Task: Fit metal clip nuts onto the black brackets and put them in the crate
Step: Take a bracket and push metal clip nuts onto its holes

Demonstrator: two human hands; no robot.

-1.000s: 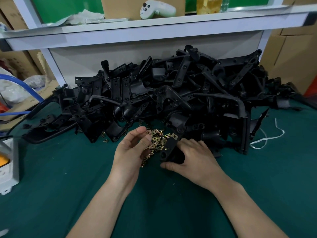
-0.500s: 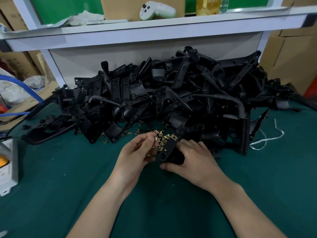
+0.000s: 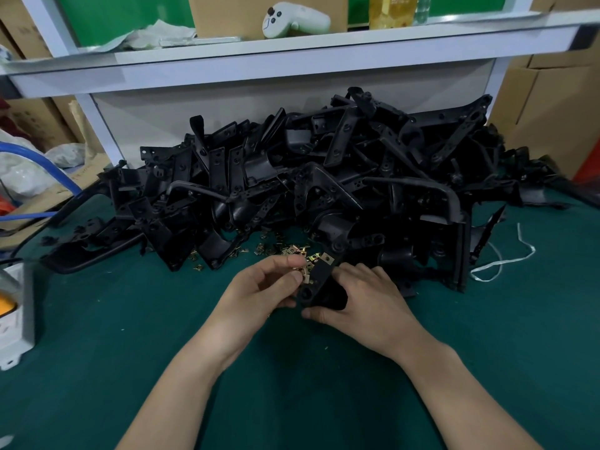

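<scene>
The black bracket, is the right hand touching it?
Touching. The head view shows the right hand with its thumb and fingers curled round the black bracket, no gap between them.

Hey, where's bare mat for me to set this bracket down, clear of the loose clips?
Bare green mat lies between the white box and the left forearm, another patch right of the right forearm below the white string, and a strip between both forearms. Crowded: ahead of the held bracket, loose clip nuts against the bracket pile.
</scene>
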